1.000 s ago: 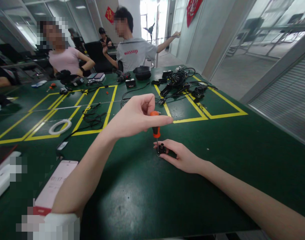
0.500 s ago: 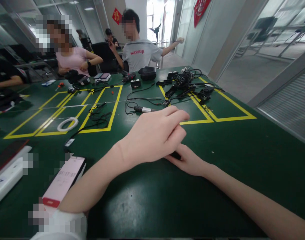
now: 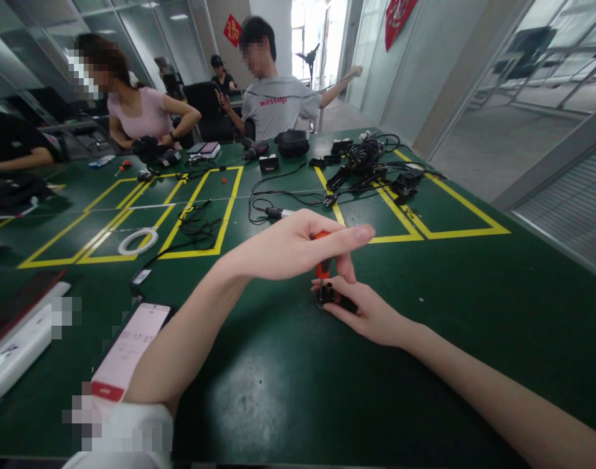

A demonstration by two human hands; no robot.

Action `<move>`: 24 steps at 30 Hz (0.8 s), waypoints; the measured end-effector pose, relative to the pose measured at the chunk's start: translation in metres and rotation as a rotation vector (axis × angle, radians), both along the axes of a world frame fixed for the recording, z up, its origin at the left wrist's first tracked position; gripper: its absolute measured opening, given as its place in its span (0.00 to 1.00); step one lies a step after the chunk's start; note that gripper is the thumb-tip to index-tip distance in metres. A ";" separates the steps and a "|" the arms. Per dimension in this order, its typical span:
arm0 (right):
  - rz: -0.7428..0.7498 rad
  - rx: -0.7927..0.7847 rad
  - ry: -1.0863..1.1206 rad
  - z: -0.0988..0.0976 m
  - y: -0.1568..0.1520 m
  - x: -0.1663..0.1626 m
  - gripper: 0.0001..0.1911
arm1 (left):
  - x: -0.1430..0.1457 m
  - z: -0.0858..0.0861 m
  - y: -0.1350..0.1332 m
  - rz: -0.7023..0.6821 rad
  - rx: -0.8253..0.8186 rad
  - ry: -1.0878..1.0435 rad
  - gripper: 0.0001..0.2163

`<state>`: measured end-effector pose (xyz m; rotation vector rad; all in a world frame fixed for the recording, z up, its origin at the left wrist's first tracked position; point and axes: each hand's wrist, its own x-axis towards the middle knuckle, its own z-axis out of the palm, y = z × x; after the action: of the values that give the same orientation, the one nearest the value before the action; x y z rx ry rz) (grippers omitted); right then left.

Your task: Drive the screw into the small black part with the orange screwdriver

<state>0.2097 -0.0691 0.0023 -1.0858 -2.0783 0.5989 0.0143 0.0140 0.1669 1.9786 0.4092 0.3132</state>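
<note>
My left hand (image 3: 298, 246) is closed round the red and black handle of a screwdriver (image 3: 323, 267), its thumb stretched out to the right. The screwdriver stands upright, with its shaft pointing down onto a small black part (image 3: 322, 297). My right hand (image 3: 366, 309) grips this black part from the right, low over the green table. Its fingers wrap the part, so only the left end of it shows. I cannot make out what kind of part it is.
Behind my hands lie a black and silver tool (image 3: 278, 213) and a heap of black cables (image 3: 366, 159). At left are a white tape ring (image 3: 138, 241), a phone (image 3: 131, 345) and a white power strip (image 3: 27, 345). People sit across the table (image 3: 258, 404).
My left hand has turned and its thumb has swung outward, bringing the screwdriver and the black part into sight. My right hand stays nearly in place.
</note>
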 end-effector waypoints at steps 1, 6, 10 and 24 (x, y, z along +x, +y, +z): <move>0.008 -0.001 0.006 0.000 0.000 0.000 0.15 | -0.002 -0.001 0.005 0.007 -0.068 0.001 0.26; 0.017 -0.038 0.021 0.001 0.001 0.000 0.17 | -0.006 -0.007 0.026 -0.101 -0.424 -0.037 0.22; 0.021 -0.037 0.014 0.002 0.000 0.000 0.17 | -0.007 -0.010 0.032 -0.084 -0.426 -0.048 0.18; 0.015 -0.037 0.009 0.003 0.000 0.000 0.16 | -0.009 -0.008 0.030 -0.045 -0.374 -0.019 0.22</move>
<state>0.2093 -0.0689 0.0055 -1.0869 -2.0769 0.6513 0.0052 0.0439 0.1587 1.6150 0.3800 0.2086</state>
